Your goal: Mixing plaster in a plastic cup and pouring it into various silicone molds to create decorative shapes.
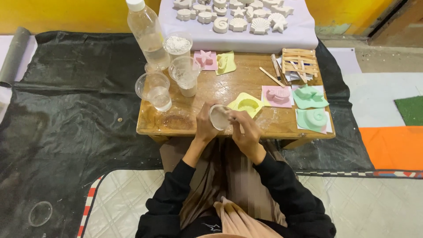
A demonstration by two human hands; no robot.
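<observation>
While both hands grip small cup (219,117), white mix inside; powder cup (178,44) behind.

At frame centre, a left hand (205,124) and right hand (245,128) grip a small white cup (218,117) over a low wooden table (229,90); coloured moulds (312,108) lie right, a bottle (147,31) upper left.

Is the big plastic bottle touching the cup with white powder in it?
Touching. The head view shows the plastic bottle pressed against the powder cup's rim, no gap between them.
</observation>
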